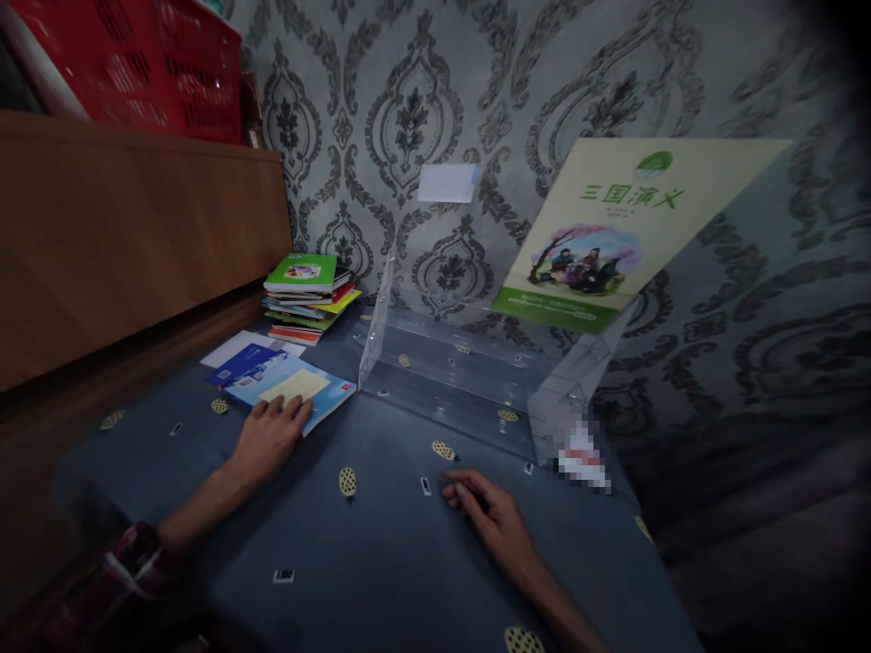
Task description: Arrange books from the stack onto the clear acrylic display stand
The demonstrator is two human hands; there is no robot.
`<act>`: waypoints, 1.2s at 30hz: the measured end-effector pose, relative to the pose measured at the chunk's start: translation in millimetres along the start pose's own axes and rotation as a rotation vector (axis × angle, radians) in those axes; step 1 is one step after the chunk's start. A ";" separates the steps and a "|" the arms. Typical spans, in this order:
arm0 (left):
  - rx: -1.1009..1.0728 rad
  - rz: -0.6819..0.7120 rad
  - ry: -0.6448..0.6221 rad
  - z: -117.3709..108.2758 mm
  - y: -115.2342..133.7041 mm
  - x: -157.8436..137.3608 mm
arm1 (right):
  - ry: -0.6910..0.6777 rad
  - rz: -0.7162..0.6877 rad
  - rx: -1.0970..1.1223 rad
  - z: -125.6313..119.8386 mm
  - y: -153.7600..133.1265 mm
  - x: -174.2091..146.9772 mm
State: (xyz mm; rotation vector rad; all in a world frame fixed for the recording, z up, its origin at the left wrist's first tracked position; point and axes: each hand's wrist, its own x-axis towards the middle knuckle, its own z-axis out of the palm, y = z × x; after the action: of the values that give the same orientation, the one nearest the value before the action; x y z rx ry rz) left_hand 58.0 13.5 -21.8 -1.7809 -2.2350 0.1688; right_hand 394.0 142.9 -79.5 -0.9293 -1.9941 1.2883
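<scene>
My left hand (276,431) lies with outstretched fingers on a light blue book (330,390) at the left of the cloth-covered table. Under that book's far left side, a dark blue cover (249,365) and a white sheet (235,343) stick out. My right hand (486,517) rests on the cloth near the middle, loosely curled, with no object visible in it. Beyond it stands a clear plastic rack (449,417) with upright side panels. A cream and green book cover (612,227) with Chinese characters rises, tilted, above the rack's right side.
A stack of books (303,299) with a green one on top stands at the table's far left corner. A wooden cabinet (136,245) bears a red basket (163,73) there. Patterned wallpaper (415,91) with a white switch plate (445,183) closes off the back.
</scene>
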 end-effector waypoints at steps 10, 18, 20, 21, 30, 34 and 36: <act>-0.203 0.361 -0.004 8.5 29.5 -49.5 | -0.002 -0.023 -0.106 1.2 2.3 -2.8; -0.687 -0.027 -0.077 25.6 -49.7 -1.6 | -0.008 -0.152 -0.278 3.8 -4.3 -6.2; -0.489 -0.346 -0.148 44.7 -72.8 24.2 | -0.018 -0.153 -0.285 2.9 -4.7 -6.2; -0.468 -0.388 -0.175 54.0 -82.4 35.3 | -0.017 -0.149 -0.285 2.4 -4.6 -6.1; -0.365 -0.492 -0.235 81.8 -139.6 81.4 | -0.013 -0.114 -0.264 0.8 -1.3 -5.1; -0.345 -0.484 -0.192 84.1 -139.4 78.5 | 0.003 -0.092 -0.242 1.2 -0.1 -5.2; -0.343 -0.466 -0.163 86.0 -135.3 75.2 | 0.001 -0.082 -0.236 0.9 -0.6 -5.2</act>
State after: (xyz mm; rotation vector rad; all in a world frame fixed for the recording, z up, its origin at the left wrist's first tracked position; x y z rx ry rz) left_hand -108.5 61.6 -57.7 -1.3678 -2.8670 -0.1823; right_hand 396.2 138.1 -79.8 -0.9438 -2.1935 1.0230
